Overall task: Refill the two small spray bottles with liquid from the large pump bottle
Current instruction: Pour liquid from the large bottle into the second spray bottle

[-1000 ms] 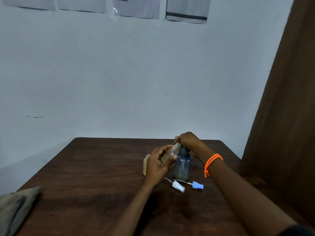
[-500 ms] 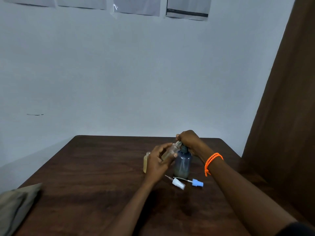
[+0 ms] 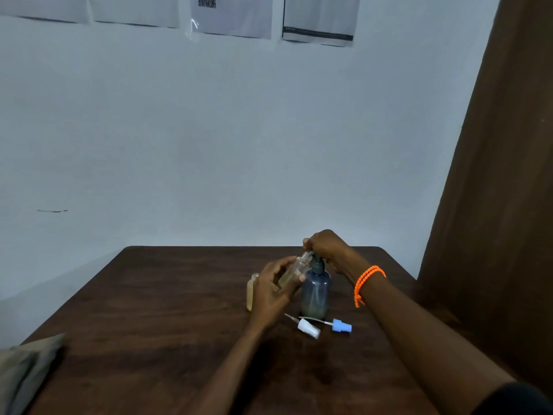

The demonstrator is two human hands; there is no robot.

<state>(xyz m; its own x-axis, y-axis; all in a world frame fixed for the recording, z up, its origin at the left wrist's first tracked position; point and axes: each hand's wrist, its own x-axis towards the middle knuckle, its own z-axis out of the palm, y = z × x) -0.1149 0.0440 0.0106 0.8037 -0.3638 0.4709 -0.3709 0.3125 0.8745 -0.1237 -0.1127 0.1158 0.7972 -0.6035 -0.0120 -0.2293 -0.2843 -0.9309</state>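
On the dark wood table (image 3: 167, 310), right of centre: large pump bottle (image 3: 315, 292), translucent blue-grey body, dark pump head, upright, a low layer of darker liquid at its base. Small spray bottle in hand (image 3: 294, 269): clear, capless, tilted with its open neck up against the pump spout, yellowish liquid in its lower part. Second small spray bottle (image 3: 250, 292): upright just left of the left hand, capless, nearly full of yellowish liquid, partly hidden by that hand. Two sprayer caps with dip tubes lie flat in front of the pump bottle: white sprayer cap (image 3: 308, 327) and, just right of it, blue sprayer cap (image 3: 341, 326), close but apart. Left hand (image 3: 273, 290): fingers and thumb curled round the tilted bottle's body, holding it off the table. Right hand (image 3: 326, 245): closed over the pump head from above, fingers curled round it; can't tell how hard it presses. Orange beaded bracelet (image 3: 366, 280) on the right wrist. Folded greyish cloth (image 3: 27, 372) at the table's near left corner. Paper sheets (image 3: 318, 22) taped on the wall; one shows a QR-like code at the top edge, print too small to read. No readable label on any bottle.
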